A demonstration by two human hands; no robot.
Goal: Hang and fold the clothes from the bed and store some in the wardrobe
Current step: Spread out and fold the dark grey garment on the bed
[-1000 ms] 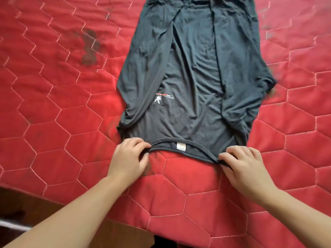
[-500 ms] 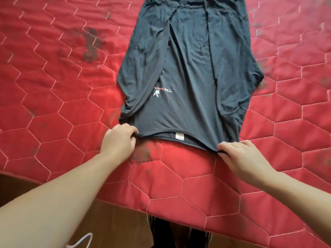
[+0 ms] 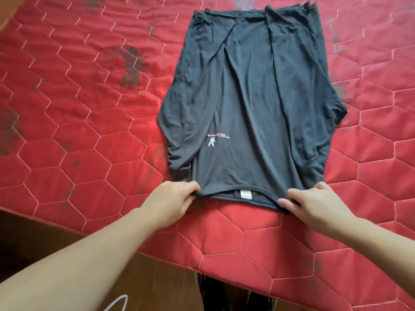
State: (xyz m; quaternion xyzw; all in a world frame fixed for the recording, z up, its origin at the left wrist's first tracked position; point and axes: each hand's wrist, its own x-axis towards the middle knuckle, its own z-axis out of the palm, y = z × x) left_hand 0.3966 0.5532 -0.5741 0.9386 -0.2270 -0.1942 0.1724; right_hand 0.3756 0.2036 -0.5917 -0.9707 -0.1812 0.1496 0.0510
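A dark grey T-shirt (image 3: 251, 113) lay flat on the red quilted bed (image 3: 78, 122), its collar toward the person and its hem at the far end, near the top edge of the view. Both side panels were folded inward over the body, so the sleeves were mostly hidden in the folds; only a bunched edge showed at the right side. A small white label (image 3: 245, 194) sat inside the neckline, and a small printed logo (image 3: 217, 138) appeared upside down, its lettering too small to read with certainty.

The left hand (image 3: 171, 202) pinched the collar edge at the left shoulder, its fingers (image 3: 190, 187) curled over the cloth, the thumb tucked under it and partly out of sight. The right hand (image 3: 314, 204) gripped the collar edge at the right shoulder, fingers bent onto the fabric, their tips partly covered by it.

Dark smudges (image 3: 130, 66) marked the quilt left of the shirt. Below the bed edge, a wooden floor (image 3: 157, 279) showed, with a thin white curved object (image 3: 116, 304) cut off at the bottom, impossible to identify. A dark shape (image 3: 215, 292) under the bed edge was likewise unclear.
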